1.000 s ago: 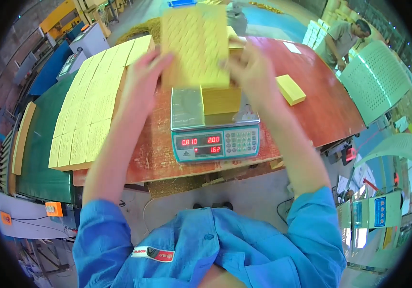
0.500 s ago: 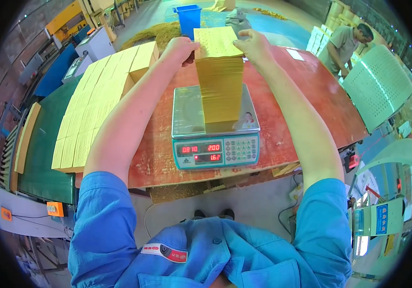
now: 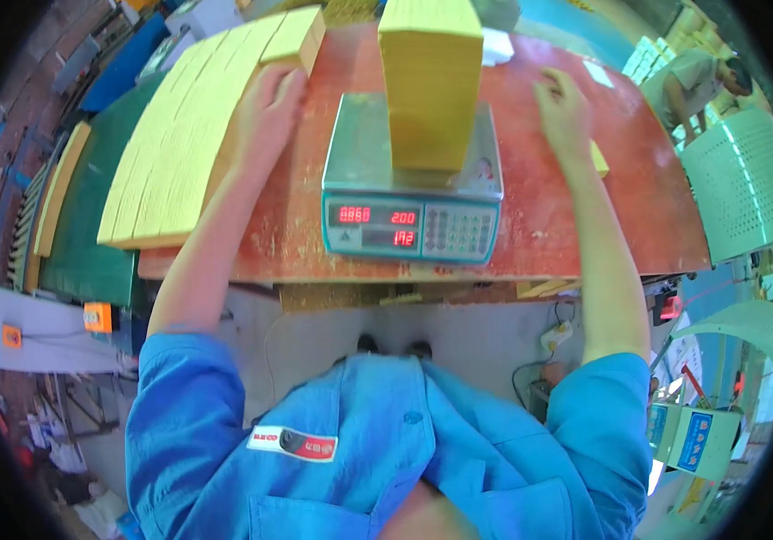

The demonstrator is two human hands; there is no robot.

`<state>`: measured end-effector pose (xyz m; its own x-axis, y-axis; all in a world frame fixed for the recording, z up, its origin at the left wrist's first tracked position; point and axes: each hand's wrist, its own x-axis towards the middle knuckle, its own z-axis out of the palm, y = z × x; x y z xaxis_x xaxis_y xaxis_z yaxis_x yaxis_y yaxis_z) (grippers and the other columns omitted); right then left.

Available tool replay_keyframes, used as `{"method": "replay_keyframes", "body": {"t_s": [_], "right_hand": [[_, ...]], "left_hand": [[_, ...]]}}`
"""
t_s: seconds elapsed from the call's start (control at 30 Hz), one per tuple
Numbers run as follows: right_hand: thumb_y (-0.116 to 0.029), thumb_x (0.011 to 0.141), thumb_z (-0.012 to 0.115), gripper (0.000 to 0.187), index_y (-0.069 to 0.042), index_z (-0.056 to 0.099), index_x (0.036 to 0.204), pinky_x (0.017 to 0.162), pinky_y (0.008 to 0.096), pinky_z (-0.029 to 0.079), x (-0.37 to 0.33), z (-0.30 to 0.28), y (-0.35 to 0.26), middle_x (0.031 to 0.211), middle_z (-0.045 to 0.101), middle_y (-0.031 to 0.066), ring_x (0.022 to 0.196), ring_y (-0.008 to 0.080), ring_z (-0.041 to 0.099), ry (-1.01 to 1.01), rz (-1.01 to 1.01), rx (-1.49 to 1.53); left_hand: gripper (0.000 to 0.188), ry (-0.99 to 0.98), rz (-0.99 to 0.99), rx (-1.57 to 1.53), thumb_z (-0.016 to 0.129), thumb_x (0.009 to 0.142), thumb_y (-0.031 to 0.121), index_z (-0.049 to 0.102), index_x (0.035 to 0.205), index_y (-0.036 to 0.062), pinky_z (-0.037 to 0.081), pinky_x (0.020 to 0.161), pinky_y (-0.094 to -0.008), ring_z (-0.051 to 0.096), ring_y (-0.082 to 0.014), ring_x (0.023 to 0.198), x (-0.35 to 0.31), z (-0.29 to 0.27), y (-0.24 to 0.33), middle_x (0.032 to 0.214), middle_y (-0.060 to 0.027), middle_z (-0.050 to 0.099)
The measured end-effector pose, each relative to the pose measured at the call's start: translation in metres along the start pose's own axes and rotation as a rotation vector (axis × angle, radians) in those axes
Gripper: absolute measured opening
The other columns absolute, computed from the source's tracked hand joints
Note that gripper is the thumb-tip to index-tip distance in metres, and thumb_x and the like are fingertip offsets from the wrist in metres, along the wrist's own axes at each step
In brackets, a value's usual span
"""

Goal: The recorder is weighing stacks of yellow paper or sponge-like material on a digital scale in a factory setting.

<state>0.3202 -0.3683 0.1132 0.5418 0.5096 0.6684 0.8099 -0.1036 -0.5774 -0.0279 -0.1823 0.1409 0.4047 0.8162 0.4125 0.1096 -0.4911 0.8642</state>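
Seen from above, over a blue work shirt (image 3: 386,450) filling the lower frame: a red-brown worktop (image 3: 539,225) carrying a digital scale (image 3: 412,193) with a steel platter and lit red readouts, set near the front edge at centre. Standing upright on the platter, a tall yellow stack of sheets (image 3: 431,81), touched by neither hand. Left hand (image 3: 269,108) lying flat and open, grip spread wide and holding nothing, fingertips against the near end of a long row of yellow sheet bundles (image 3: 188,135) running along the worktop's left side. Right hand (image 3: 565,110) also flat and open on the bare worktop right of the scale, grip wide and empty, just beside a small yellow block (image 3: 599,160) partly hidden by the wrist. Both forearms reaching in from below, flanking the scale and well apart from the stack. Beyond the left edge, a green surface (image 3: 89,261) with a pale wooden strip (image 3: 58,189). At upper right, another person (image 3: 701,81) bending beside a pale green perforated chair (image 3: 737,180). Under the worktop, grey floor (image 3: 467,342), cables and a power strip (image 3: 556,337).
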Motion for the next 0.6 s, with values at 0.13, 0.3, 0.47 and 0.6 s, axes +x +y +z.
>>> {"method": "replay_keyframes", "body": {"t_s": [0.13, 0.3, 0.47, 0.6], "right_hand": [[-0.014, 0.087, 0.061, 0.028, -0.002, 0.064, 0.111, 0.081, 0.0358, 0.052, -0.089, -0.051, 0.113, 0.101, 0.068, 0.0172, 0.092, 0.0268, 0.067, -0.194, 0.09, -0.187], [-0.009, 0.085, 0.06, 0.024, -0.004, 0.065, 0.108, 0.086, 0.0385, 0.049, -0.168, -0.072, 0.173, 0.105, 0.067, 0.0142, 0.098, 0.029, 0.063, -0.364, 0.081, -0.3], [-0.006, 0.082, 0.059, 0.024, -0.007, 0.065, 0.105, 0.094, 0.0394, 0.044, -0.184, -0.054, 0.15, 0.11, 0.065, 0.0105, 0.107, 0.0297, 0.057, -0.356, -0.086, -0.406], [-0.005, 0.08, 0.06, 0.025, -0.007, 0.065, 0.105, 0.094, 0.0396, 0.044, -0.189, -0.051, 0.152, 0.112, 0.064, 0.0097, 0.108, 0.0293, 0.056, -0.332, -0.066, -0.417]], "left_hand": [[0.021, 0.14, -0.368, 0.143, 0.056, 0.096, 0.025, 0.064, 0.095, 0.0054, 0.041, 0.053, -0.021, 0.053, -0.0059, 0.061, -0.147, -0.089, -0.064, 0.075, -0.0021, 0.06], [0.02, 0.368, -0.755, 0.246, 0.057, 0.095, 0.022, 0.063, 0.086, 0.0049, 0.037, 0.047, -0.0212, 0.051, -0.0065, 0.053, -0.298, -0.145, -0.105, 0.068, -0.0018, 0.058], [0.017, 0.466, -0.769, 0.208, 0.058, 0.094, 0.021, 0.063, 0.088, 0.0052, 0.037, 0.048, -0.0209, 0.051, -0.0072, 0.052, -0.336, -0.141, -0.092, 0.069, -0.0015, 0.058], [0.017, 0.432, -0.703, 0.16, 0.058, 0.094, 0.021, 0.062, 0.088, 0.0053, 0.037, 0.048, -0.0207, 0.051, -0.007, 0.053, -0.314, -0.122, -0.079, 0.07, -0.0012, 0.058]]}}
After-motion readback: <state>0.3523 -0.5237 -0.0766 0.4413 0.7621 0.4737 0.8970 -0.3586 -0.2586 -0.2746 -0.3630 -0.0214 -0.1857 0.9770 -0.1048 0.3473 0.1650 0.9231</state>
